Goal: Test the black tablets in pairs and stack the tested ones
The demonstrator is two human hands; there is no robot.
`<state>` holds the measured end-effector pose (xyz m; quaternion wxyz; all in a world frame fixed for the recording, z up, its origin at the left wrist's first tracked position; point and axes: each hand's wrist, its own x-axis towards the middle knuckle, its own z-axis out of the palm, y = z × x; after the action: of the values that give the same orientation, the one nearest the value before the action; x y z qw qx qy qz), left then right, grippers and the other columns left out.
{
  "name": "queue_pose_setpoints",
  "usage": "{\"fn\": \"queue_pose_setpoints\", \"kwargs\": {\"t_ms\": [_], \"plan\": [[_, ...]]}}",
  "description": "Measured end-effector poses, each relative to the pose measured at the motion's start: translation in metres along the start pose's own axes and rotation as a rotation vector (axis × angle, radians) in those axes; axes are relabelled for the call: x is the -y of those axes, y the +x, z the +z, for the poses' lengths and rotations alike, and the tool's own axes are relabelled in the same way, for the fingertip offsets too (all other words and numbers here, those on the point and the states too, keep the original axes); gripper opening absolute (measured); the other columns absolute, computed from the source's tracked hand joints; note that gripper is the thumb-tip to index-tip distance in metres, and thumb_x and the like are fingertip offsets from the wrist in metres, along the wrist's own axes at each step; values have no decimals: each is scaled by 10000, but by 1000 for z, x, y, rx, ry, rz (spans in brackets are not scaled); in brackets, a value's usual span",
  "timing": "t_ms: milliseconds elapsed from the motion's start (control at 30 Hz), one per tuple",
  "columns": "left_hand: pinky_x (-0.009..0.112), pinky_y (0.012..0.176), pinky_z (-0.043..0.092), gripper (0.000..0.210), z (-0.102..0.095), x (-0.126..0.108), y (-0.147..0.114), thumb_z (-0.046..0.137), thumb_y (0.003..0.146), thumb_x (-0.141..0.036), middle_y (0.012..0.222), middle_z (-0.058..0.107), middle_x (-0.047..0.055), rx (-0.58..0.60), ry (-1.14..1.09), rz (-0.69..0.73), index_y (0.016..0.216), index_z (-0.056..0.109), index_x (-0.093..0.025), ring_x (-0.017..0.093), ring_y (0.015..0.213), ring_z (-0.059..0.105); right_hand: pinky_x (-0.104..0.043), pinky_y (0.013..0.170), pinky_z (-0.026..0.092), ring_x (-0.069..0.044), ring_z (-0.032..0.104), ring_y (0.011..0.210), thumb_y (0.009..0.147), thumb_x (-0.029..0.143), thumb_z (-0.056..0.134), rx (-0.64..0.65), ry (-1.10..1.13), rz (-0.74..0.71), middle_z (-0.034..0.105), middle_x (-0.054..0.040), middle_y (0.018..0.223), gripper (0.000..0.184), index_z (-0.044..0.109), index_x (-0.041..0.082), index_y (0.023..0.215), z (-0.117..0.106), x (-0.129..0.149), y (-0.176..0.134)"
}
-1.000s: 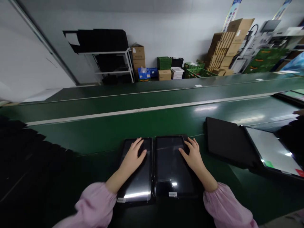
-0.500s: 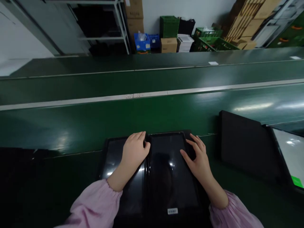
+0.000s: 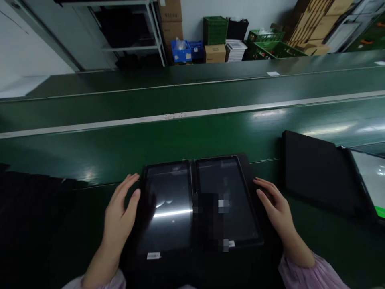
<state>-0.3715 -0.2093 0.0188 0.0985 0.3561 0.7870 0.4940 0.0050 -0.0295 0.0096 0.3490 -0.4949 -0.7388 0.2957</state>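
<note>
Two dark-screened panels, left one (image 3: pixel 168 200) and right one (image 3: pixel 224 176), lie side by side on one black base (image 3: pixel 248 172) atop green work surface (image 3: pixel 198 138). Two bare hands flank pair: left hand (image 3: pixel 120 216) with fingers parted, grasping nothing; right hand (image 3: pixel 278 210) loosely curved, unclenched, just beside base; contact unclear. Two white labels, one per panel, at lower edges. At right, one black slab (image 3: pixel 315 172), one pale-screened panel (image 3: pixel 369 176). Two pink sleeves (image 3: pixel 313 275) frame scene.
</note>
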Motion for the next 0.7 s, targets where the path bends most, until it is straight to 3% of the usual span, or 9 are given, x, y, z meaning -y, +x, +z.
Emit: {"fn": "queue_pose_setpoints", "kwargs": {"t_ms": [100,200,367,500,600,700], "plan": [[578,1347,261,421,-15,31,-35,652,973,-544,1539,640,74,63,-95,-117,1323,720,-321,353,1563,461,-376,858,658,-278,770,1119,990,664,616,6,-24,12,784,-103,1281,461,830,288,1148,-6,1,-17],[560,1367,183,507,-14,49,-51,642,994,-538,1661,533,43,171,-78,-76,1473,642,-370,328,1633,347,-412,963,643,-289,739,1208,1001,671,600,21,-57,-1,754,-97,1342,474,827,304,1195,-4,2,-20],[569,1366,166,628,-6,53,-36,646,986,-560,1722,455,59,182,-79,0,1575,551,-363,339,1649,310,-471,1053,618,-300,720,1229,1009,720,548,44,-102,-82,720,-112,1339,537,850,295,1138,9,0,1],[570,1352,203,677,-17,54,-33,615,1002,-563,1795,323,56,259,-88,-2,1635,458,-379,345,1666,263,-602,1152,539,-359,627,1361,1028,614,581,40,-152,-164,701,-112,1381,419,854,315,1134,10,13,5],[621,1309,288,856,-31,52,-41,657,961,-602,1842,183,62,368,54,15,1708,282,-418,389,1680,196,-634,1176,508,-385,504,1497,1031,428,613,116,-213,-432,692,-71,1440,274,870,339,1065,6,34,-7],[671,1268,338,983,-36,46,-44,684,918,-653,1850,118,96,427,209,57,1731,183,-419,434,1677,173,-529,1078,601,-345,539,1471,1021,250,599,224,-246,-741,729,-66,1390,281,868,321,1057,4,51,-18]]}}
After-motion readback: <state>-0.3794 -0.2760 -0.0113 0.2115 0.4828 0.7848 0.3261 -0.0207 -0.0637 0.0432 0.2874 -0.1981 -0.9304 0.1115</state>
